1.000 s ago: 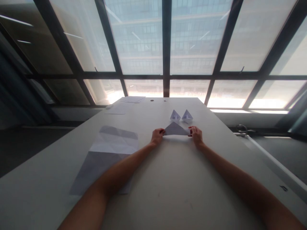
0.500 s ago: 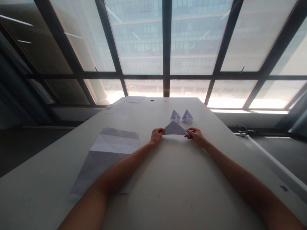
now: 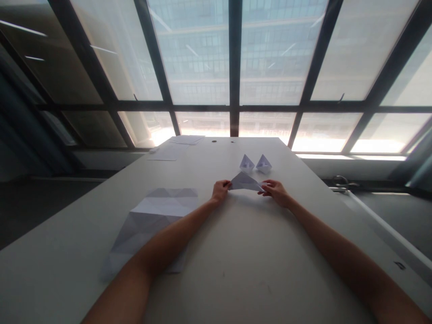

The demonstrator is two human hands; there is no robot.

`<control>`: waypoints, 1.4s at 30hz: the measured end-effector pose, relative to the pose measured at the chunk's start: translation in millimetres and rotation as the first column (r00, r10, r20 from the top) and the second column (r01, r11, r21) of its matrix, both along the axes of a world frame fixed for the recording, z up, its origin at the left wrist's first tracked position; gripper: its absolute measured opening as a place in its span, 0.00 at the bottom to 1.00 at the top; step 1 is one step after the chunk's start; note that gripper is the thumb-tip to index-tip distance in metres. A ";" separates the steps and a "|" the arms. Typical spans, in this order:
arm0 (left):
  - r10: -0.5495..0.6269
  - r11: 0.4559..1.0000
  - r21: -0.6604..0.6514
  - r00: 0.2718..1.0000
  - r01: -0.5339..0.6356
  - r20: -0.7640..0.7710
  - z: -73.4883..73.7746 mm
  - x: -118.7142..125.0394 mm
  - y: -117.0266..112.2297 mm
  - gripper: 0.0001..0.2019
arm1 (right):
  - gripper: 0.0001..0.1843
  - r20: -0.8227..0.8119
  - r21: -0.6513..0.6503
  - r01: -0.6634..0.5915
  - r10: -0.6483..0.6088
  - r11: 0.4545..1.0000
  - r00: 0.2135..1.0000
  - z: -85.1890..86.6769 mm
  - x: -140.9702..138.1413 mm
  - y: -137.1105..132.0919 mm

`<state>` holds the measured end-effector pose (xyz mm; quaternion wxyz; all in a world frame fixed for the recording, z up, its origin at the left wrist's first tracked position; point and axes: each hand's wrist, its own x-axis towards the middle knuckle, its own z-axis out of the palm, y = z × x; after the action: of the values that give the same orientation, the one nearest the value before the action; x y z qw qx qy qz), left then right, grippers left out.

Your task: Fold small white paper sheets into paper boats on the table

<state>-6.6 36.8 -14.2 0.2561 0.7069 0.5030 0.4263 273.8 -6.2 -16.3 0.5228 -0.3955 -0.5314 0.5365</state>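
A folded white paper triangle [image 3: 245,181], its peak pointing away from me, is stretched between my two hands just above the table. My left hand [image 3: 221,189] pinches its left corner. At the right corner, my right hand [image 3: 273,191] grips the paper between thumb and fingers. Just beyond it stand two small folded paper boats, a left one [image 3: 247,164] and a right one [image 3: 263,165]. Partly under my left forearm lies a large creased sheet of paper [image 3: 148,227].
The white table [image 3: 243,261] runs forward to the windows. Flat paper sheets [image 3: 165,153] lie at its far left, and small round dark spots [image 3: 213,141] show near the far edge. A white rail [image 3: 388,229] runs beside the table on the right.
The paper triangle has bent a little and its right corner has shifted slightly left with my right hand. The creased sheet's far edge has settled lower and shows more fold lines.
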 end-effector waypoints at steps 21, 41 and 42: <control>0.049 0.999 -0.025 0.999 -0.049 0.013 0.3 -0.3 -0.8 0.14 | 0.21 0.081 0.172 0.054 -0.068 0.984 0.994 -1.2 -4.6 -1.3; -0.080 0.997 -0.003 0.991 0.081 0.103 -1.9 3.5 -1.1 0.16 | 0.24 -0.008 0.224 0.367 -0.375 0.903 0.927 -4.7 -12.2 6.3; -0.082 0.997 0.000 0.991 0.082 0.110 -2.4 3.4 -0.6 0.16 | 0.23 -0.014 0.224 0.371 -0.378 0.901 0.926 -4.9 -12.5 6.7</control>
<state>-3.2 36.2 -16.5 0.3022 0.7019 0.4597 0.4525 261.3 0.5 -21.2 0.6492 -0.4369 -0.5099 0.3572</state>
